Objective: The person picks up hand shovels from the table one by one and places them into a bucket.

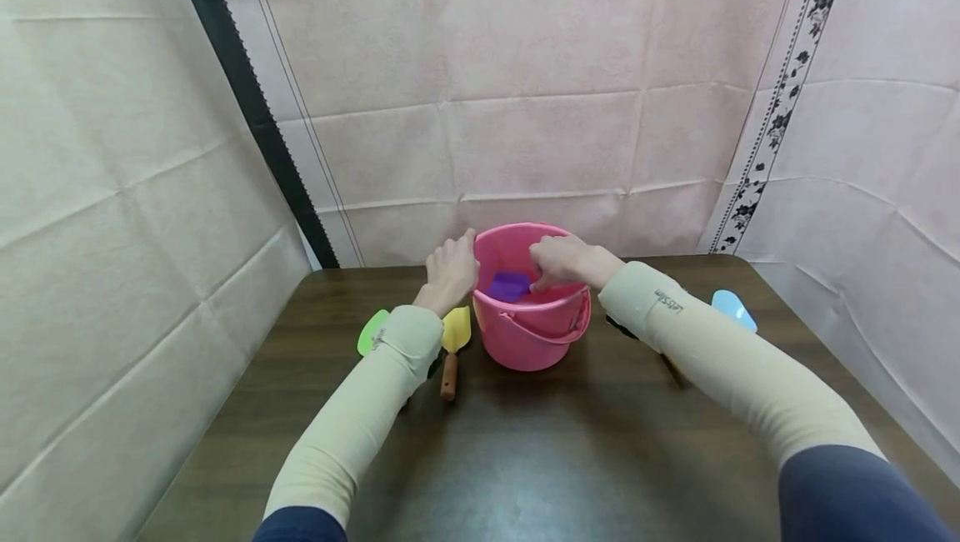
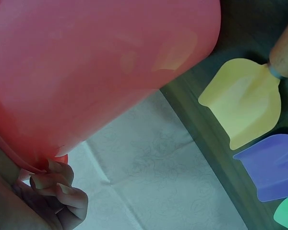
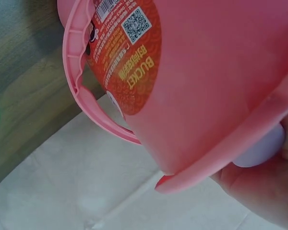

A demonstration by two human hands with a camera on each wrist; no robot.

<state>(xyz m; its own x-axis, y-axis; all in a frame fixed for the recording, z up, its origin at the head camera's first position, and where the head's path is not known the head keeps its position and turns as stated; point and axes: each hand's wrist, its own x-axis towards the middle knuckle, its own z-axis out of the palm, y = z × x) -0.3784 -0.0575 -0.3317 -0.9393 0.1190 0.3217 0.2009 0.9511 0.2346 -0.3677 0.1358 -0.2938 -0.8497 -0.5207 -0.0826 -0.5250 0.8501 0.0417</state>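
Note:
A pink bucket (image 1: 525,346) stands upright near the table's back edge, its handle hanging down in front. At its left rim is my left hand (image 1: 454,267); in the left wrist view the curled fingers (image 2: 69,191) grip that rim. My right hand (image 1: 564,262) reaches over the right side into the bucket, fingers curled. Beside its thumb, inside the bucket, is a purple plastic piece (image 1: 508,286) that the hand appears to hold. A smooth lilac part (image 3: 261,148) shows between rim and hand in the right wrist view. The right fingertips are hidden.
Left of the bucket lie a yellow toy shovel (image 1: 456,330) with a wooden handle, a purple shovel (image 2: 273,167) and a green one (image 1: 371,332). A light blue shovel (image 1: 733,308) lies to the right, partly behind my forearm. Cloth (image 1: 540,142) hangs behind the table.

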